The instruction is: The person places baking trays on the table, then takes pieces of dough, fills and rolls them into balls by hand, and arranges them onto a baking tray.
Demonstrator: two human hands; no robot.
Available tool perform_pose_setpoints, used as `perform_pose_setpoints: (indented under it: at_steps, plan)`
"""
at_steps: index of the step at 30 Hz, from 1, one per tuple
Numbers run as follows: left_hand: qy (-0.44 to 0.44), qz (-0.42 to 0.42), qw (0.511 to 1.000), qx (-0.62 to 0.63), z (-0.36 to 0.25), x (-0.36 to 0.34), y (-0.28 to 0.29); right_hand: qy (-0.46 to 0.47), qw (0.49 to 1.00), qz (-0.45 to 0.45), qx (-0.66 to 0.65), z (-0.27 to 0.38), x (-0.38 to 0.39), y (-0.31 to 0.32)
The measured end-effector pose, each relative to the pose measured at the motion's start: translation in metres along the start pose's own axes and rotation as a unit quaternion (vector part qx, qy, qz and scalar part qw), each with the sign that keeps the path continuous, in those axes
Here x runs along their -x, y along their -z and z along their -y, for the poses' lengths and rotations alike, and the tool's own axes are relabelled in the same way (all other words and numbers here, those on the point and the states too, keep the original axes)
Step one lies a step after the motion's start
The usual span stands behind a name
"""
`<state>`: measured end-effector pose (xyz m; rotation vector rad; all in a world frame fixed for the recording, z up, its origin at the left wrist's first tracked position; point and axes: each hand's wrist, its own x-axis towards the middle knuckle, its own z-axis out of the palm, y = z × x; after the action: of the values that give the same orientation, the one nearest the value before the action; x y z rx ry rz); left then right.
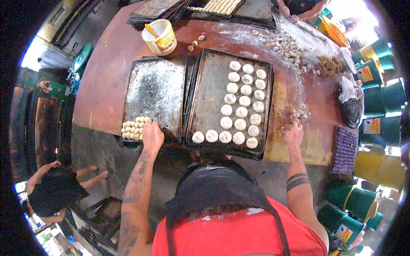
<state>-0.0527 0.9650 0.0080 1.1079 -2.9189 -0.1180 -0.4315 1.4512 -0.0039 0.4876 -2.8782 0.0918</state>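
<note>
Clearly, the left tray (154, 87) holds small dough balls (134, 129).

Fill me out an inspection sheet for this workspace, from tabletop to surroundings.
Surface: reddish-brown table, whitish powder toward the upper right.
Job's things: small dough balls bunched at the near-left corner of the left tray; larger dough rounds on the right tray.
Clutter: white tub with an orange tool inside; scattered brownish lumps.
Hands: left hand at the small dough balls; right hand beside lumps on the table; grips unclear.
Cables: nothing seen.
Surroundings: green buckets and yellow bucket at right; another person at left.
</note>
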Motion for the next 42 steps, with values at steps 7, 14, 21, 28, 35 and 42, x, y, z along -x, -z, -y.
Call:
perform_pose_setpoints:
  at_steps: [7,14,21,28,35,42]
  plan:
    - [0.162,0.136,0.59,0.779,-0.124,-0.041,0.033,-0.065,0.846,0.094,-0.521,0.098,0.007,0.022]
    - [0.087,0.244,0.57,0.78,-0.217,-0.034,0.079,0.233,0.821,0.081,-0.514,0.229,0.013,0.137]
    - [0.068,0.242,0.503,0.827,-0.216,-0.029,0.083,0.183,0.835,0.073,-0.513,0.239,0.009,0.152]
    - [0.055,0.198,0.446,0.871,-0.219,-0.035,0.112,0.023,0.665,0.278,-0.693,0.242,0.0,0.138]
    - [-0.076,-0.022,0.789,0.609,-0.225,-0.033,0.12,-0.035,0.617,0.193,-0.762,0.265,0.002,0.152]
    - [0.146,0.216,0.504,0.823,-0.205,-0.051,0.125,0.209,0.858,0.095,-0.46,0.26,0.002,0.166]
